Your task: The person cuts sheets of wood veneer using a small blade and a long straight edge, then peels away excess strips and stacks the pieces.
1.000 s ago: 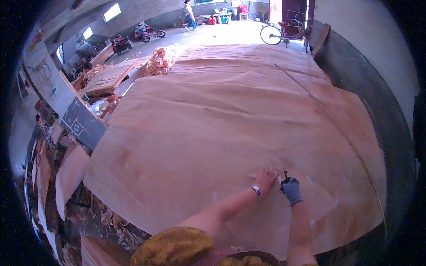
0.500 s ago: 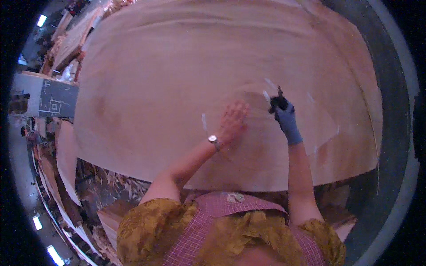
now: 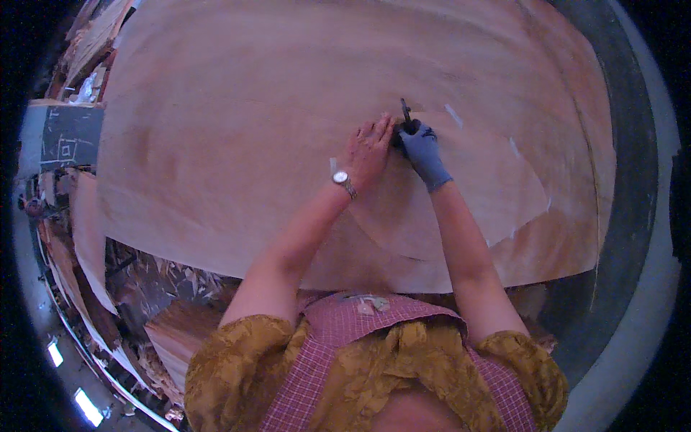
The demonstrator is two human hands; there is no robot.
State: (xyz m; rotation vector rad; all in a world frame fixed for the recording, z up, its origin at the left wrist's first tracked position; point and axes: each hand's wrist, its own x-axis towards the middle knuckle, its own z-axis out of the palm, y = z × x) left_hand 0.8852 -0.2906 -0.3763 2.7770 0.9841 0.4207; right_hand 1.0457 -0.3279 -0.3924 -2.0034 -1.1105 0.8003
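Observation:
A broad sheet of wood veneer (image 3: 237, 129) spreads out before me. My left hand (image 3: 369, 151), bare, with a watch (image 3: 340, 177) on the wrist, lies flat on it, fingers stretched out. Right beside those fingertips, my right hand (image 3: 423, 147) in a blue-grey glove is closed around a small black hand tool (image 3: 406, 111), whose exact kind I cannot make out. Its lower part is hidden by the glove. Short whitish strips, such as this strip (image 3: 453, 115), lie along the edges of a veneer piece (image 3: 497, 180) on the right. Another pale strip (image 3: 333, 166) is near my left wrist.
Stacked veneer and wood scraps (image 3: 90, 237) line the left side, with a grey board (image 3: 72, 137) bearing chalk marks. Splintery offcuts (image 3: 169, 277) lie below the sheet's near left edge. A dark grey band (image 3: 633, 144) curves along the right.
My right hand has moved left with the black tool and now meets my left fingertips. My left hand stays flat. The view has shifted slightly, and the sheet appears higher.

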